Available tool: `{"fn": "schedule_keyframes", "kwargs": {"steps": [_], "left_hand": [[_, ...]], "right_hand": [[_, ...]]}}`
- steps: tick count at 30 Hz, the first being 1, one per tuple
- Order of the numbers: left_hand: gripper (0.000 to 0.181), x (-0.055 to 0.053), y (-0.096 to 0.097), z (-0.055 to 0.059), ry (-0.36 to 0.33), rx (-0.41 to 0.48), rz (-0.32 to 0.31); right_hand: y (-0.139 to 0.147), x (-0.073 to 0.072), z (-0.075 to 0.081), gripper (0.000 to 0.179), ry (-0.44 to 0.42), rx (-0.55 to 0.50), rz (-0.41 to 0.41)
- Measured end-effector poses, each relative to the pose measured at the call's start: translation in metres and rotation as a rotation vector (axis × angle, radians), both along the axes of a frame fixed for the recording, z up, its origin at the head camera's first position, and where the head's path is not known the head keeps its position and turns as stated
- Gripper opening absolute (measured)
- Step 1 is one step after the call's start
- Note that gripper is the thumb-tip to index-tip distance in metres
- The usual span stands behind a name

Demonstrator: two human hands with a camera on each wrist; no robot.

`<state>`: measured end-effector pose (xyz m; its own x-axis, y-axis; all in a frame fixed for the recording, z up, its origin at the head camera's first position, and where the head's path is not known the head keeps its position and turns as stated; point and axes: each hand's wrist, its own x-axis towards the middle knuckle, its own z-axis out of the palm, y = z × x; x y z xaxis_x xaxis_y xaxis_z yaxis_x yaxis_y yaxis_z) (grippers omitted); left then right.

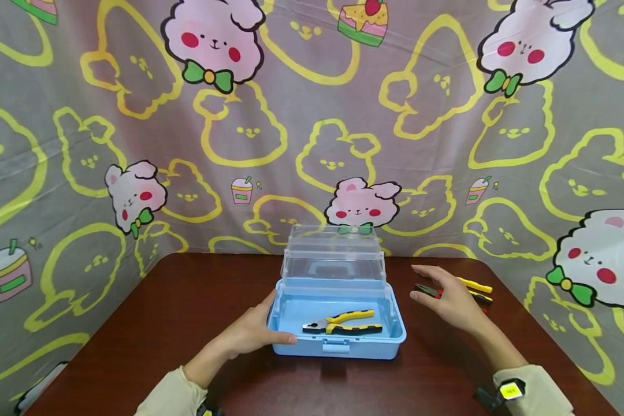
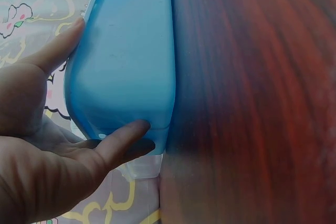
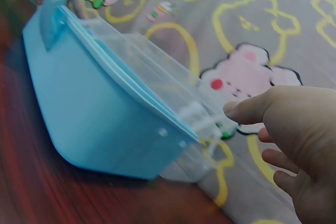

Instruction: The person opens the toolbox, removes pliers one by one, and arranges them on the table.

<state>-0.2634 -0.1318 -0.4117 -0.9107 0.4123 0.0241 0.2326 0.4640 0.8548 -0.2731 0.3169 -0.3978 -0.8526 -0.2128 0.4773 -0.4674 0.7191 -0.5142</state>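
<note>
A light blue toolbox [image 1: 338,349] with its clear lid [image 1: 333,263] raised stands on the table. Combination pliers [image 1: 329,327] with yellow and black handles lie inside along the front rim. My left hand [image 1: 247,332] grips the box's front left corner, thumb on the front rim and fingers along the side, as the left wrist view also shows. To the right of the box, my right hand [image 1: 449,297] is held over other tools, fingers apart and nothing in them. Beside its fingertips shows a dark tool head with red parts [image 1: 429,290], the rest hidden.
Yellow and black tool handles [image 1: 475,285] stick out beyond the right hand on the right of the brown table [image 1: 203,300]. A patterned cloth [image 1: 301,115] hangs behind the table and along both sides.
</note>
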Motion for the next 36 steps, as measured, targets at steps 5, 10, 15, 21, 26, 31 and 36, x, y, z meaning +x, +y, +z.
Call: {"fn": "schedule_keyframes", "kwargs": {"steps": [5,10,15,21,26,31,36], "left_hand": [[0.127,0.0,-0.002,0.0,0.004,0.01,-0.009],[0.126,0.0,-0.002,0.0,0.002,0.019,-0.017],[0.126,0.001,-0.002,0.0,-0.005,0.017,-0.013],[0.127,0.0,-0.001,0.0,-0.003,0.011,-0.004],[0.127,-0.001,0.0,0.0,-0.003,-0.009,0.007],[0.126,-0.002,-0.001,0.0,-0.003,-0.004,0.003],[0.126,-0.001,-0.001,0.001,-0.008,-0.004,0.005]], "right_hand": [[-0.02,0.002,0.001,0.061,0.022,0.013,0.075],[-0.041,0.002,0.003,0.062,0.037,0.026,0.147],[-0.059,0.001,0.005,0.066,-0.002,0.03,0.226],[-0.071,0.001,0.004,0.066,-0.029,0.067,0.23],[-0.077,0.001,0.005,0.065,-0.039,0.087,0.223],[-0.086,0.003,0.008,0.062,-0.038,0.109,0.25],[-0.093,0.005,0.01,0.061,-0.027,0.147,0.294]]}}
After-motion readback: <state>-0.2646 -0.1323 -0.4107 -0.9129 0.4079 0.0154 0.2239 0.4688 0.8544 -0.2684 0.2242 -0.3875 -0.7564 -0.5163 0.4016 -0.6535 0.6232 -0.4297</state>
